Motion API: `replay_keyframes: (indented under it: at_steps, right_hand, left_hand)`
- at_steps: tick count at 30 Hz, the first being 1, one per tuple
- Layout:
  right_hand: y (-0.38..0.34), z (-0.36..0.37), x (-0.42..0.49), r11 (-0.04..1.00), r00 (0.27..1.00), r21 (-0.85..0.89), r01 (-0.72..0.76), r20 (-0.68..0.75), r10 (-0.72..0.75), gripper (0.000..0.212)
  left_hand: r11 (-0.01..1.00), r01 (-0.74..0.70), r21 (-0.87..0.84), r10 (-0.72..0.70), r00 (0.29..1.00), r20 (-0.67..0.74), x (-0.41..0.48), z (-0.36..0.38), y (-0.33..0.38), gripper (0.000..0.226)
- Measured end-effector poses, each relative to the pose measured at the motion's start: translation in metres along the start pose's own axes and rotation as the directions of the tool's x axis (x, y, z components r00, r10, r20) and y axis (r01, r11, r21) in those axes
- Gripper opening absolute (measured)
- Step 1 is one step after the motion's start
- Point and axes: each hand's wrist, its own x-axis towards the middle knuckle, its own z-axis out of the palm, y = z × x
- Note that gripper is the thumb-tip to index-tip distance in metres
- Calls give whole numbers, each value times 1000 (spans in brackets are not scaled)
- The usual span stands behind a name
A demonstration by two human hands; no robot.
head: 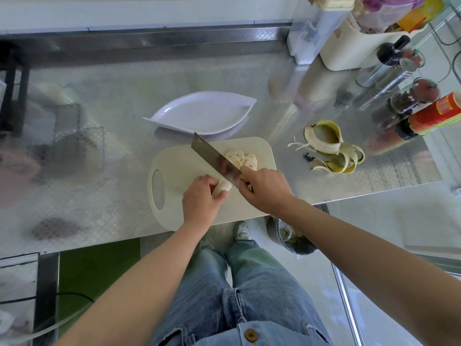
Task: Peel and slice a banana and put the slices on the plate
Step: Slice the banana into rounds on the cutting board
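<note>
Slices [240,158] lie in a small overlapping heap on the far right of the cutting board [179,166], beyond the blade. That is where each cut drops them, out of the way of the next stroke. My left hand [199,198] curls round the short stub of peeled banana [222,188] near the middle of the board. It pins the stub so it cannot roll, and leaves the cut face bare toward the knife [214,156]. My right hand [265,189] wraps the handle, which it mostly hides. The broad blade runs diagonally away from me and sits right beside the stub's cut end, though I cannot tell whether the edge touches the fruit. The plate [202,112] stands bare just beyond the board, close enough for the slices to go across in one short move. The peel [331,151] lies well off to the right on the steel worktop [112,96], apart from the cutting. I judge the peeling done and the slicing nearly so: the stub has only a few cuts left in it, and no fruit is on the plate yet.
</note>
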Motion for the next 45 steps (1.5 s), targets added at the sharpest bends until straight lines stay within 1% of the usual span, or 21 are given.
replay_keyframes:
  at_steps: [10,16,20,24,27,32,39,45]
  right_hand:
    - [1,11,0,998,997,-64,15,78,-10,12]
    - [1,27,0,998,994,-69,-2,107,10,21]
    - [3,25,2,999,996,-50,-2,89,7,20]
    - [2,16,2,1000,999,-12,-27,18,27,17]
    - [0,8,2,1000,1000,-5,-2,-7,2,19]
    - [-1,4,0,999,999,-25,20,35,-19,18]
    - [-3,15,-1,998,997,-55,7,78,-3,13]
    - [-3,30,1,999,992,-28,-38,120,41,22]
  left_hand:
    - [1000,3,-26,-3,1000,2,-1,-2,1,19]
    - [999,23,-38,-22,1000,13,0,0,-1,22]
    - [999,19,-29,-18,1000,10,0,0,0,23]
    - [1000,20,-24,-20,1000,3,0,0,-1,22]
    - [1000,6,0,-6,1000,-2,0,0,0,22]
    - [1000,12,-17,-11,1000,7,1,0,-1,21]
    - [1000,10,-28,-9,1000,8,0,0,-1,22]
    - [999,20,-40,-20,1000,14,0,0,-1,24]
